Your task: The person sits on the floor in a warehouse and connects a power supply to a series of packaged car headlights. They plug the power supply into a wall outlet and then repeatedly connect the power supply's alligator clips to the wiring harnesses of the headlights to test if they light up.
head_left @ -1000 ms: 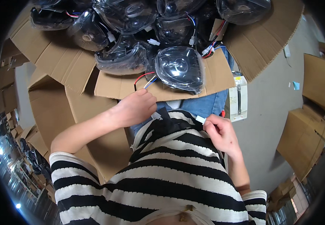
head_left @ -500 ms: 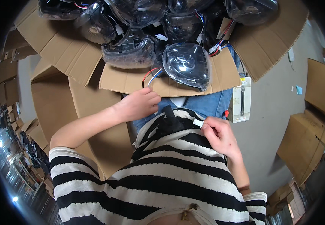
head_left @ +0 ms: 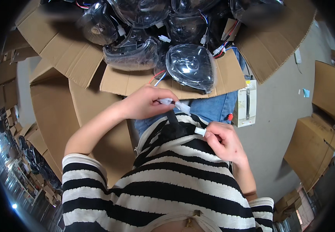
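Left hand (head_left: 146, 103) pinches a white connector (head_left: 177, 104) below the headlamp (head_left: 192, 69); right hand (head_left: 223, 140) pinches a white plug (head_left: 200, 131).

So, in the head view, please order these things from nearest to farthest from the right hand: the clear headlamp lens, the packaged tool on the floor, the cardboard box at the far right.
From the right hand:
1. Packaged tool, on the floor just above and right of it.
2. Clear headlamp lens, farther up, on the cardboard flap.
3. Cardboard box, at the far right on the floor.
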`<state>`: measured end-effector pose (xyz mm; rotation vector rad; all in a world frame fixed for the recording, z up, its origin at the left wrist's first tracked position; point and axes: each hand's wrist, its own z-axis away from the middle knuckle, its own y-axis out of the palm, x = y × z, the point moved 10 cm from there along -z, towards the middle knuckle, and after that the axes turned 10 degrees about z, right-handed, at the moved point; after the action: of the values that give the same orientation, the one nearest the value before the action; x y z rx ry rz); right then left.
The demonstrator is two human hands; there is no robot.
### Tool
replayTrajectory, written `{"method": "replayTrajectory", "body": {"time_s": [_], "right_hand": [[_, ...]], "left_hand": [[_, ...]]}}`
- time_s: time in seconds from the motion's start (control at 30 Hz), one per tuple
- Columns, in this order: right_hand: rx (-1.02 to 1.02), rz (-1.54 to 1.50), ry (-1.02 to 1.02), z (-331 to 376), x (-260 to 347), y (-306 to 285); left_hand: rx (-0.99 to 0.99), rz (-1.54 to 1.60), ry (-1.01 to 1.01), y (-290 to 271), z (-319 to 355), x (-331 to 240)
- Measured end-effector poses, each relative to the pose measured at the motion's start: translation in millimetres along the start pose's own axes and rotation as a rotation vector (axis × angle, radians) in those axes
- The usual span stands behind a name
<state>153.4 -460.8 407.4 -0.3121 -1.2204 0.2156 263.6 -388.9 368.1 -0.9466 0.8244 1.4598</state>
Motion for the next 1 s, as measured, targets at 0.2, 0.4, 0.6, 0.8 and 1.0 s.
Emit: {"method": "replayTrajectory", "body": {"time_s": [0.2, 0.4, 0.6, 0.8, 1.0], "right_hand": [[-0.03, -0.02, -0.131, 0, 16, -7], [-0.052, -0.022, -0.197, -1, 22, -15], [-0.207, 0.162, -0.176, -1, 27, -26], [-0.255, 0.25, -0.177, -2, 29, -25], [-0.208, -0.076, -0.095, 17, 8, -55]], "left_hand": [[0.21, 0.064, 0.193, 32, 0, -30], [0.299, 0.136, 0.185, 40, -5, -24], [0.271, 0.189, 0.209, 41, -7, -24], [0.245, 0.217, 0.171, 44, -12, -26], [-0.158, 0.374, 0.388, -18, 29, -78]]}}
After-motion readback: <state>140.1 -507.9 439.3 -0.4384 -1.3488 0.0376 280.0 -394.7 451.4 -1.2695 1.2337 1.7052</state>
